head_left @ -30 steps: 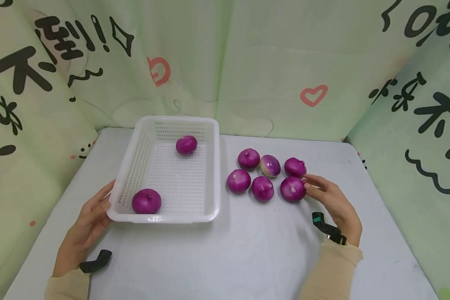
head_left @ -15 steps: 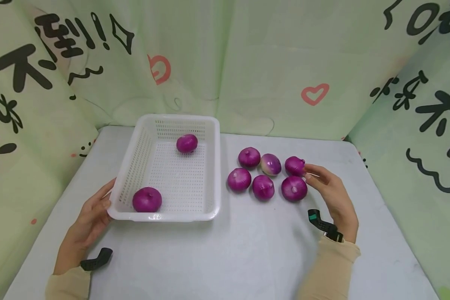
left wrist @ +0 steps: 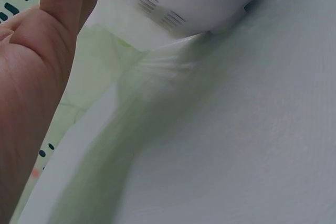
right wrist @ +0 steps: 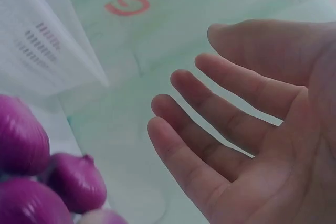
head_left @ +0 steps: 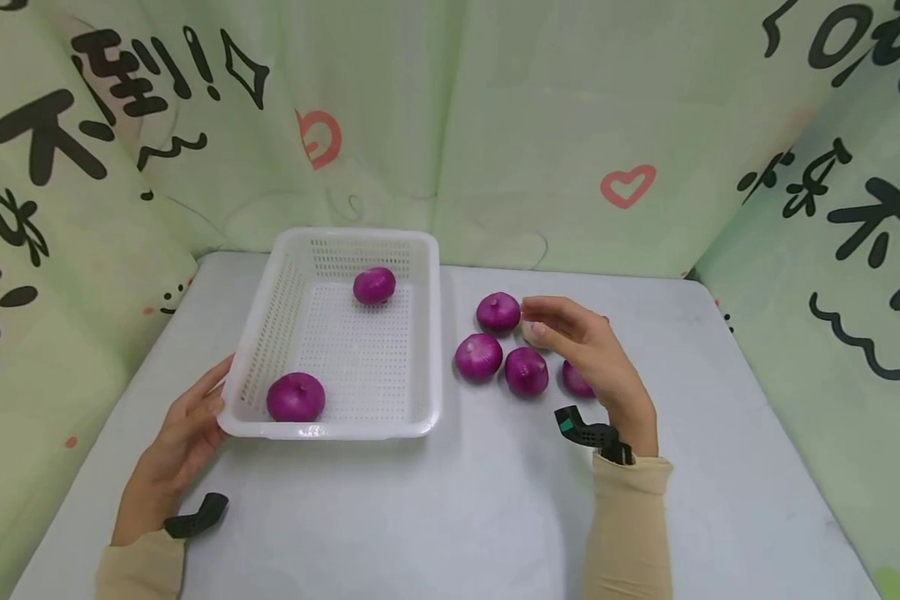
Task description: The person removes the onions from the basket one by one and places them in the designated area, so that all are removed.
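Note:
A white plastic basket [head_left: 330,430] with slotted walls stands on the left part of the table. Inside it lie two purple onions, one onion [head_left: 296,397] at the near left and another onion [head_left: 374,286] toward the back. My left hand [head_left: 172,446] touches the basket's near left corner, its fingers fairly straight along the outer wall. My right hand [head_left: 600,358] hovers over a group of onions right of the basket, fingers extended and holding nothing. It partly hides a pale-and-purple onion [head_left: 531,333] and a purple onion [head_left: 576,381]; another onion behind it is almost fully covered.
Three purple onions show fully in the group: a back onion [head_left: 498,313], a left onion [head_left: 478,357] and a front onion [head_left: 527,372]. A white table [head_left: 420,525] carries everything. Green printed curtains [head_left: 525,125] stand behind and along both sides.
My right hand has left the two rightmost onions and moved left over the pale-and-purple one, holding nothing. My left hand and the basket have stayed in place.

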`<state>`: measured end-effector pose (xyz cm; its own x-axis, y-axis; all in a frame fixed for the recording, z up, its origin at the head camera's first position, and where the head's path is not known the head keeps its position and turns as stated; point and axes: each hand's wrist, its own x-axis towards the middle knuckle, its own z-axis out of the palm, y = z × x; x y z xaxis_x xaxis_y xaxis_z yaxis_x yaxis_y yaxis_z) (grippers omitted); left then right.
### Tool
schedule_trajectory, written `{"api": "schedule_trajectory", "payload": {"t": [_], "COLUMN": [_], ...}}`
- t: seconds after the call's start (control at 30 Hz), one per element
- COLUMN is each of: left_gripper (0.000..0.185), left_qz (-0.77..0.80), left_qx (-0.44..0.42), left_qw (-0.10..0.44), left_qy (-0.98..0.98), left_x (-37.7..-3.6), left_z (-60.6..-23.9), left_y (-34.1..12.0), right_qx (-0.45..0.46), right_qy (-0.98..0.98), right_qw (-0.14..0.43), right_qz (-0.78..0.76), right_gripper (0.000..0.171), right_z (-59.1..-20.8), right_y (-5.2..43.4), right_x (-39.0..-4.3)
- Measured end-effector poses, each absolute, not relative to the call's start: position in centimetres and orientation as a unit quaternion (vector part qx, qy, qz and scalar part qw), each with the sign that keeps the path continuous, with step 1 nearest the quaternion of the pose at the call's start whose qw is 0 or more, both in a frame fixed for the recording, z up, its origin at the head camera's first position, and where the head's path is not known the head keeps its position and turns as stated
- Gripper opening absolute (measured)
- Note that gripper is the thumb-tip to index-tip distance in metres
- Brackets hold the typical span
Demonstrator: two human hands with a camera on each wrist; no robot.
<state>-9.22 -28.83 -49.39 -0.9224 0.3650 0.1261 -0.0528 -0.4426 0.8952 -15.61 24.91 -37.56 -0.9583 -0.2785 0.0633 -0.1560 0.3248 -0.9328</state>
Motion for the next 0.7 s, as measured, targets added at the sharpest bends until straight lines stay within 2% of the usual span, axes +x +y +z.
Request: {"api": "schedule_trajectory", "payload": {"t": [0.3, 0.57, 0.7], "left_gripper": [0.057, 0.058, 0.058], "left_qz": [0.846, 0.857, 0.863], "left_qx": [0.169, 0.197, 0.205], "left_qw": [0.119, 0.128, 0.13], "left_qy": [0.492, 0.46, 0.444], "left_x": [-9.4, -9.5, -9.7], "left_z": [-49.5, -49.9, -50.0], "left_y": [-28.6, -28.7, -28.6], "right_qx": [-0.183, -0.24, -0.272], "right_qy": [0.797, 0.797, 0.78], "right_qw": [0.115, 0.135, 0.177], "right_qz": [-0.564, -0.537, -0.535], "right_gripper": [0.04, 0.038, 0.039], "right_z": [-37.0, -37.6, -37.8], "right_y": [20.8, 16.6, 13.7], "right_x": [-16.2, -16.1, -15.9]}}
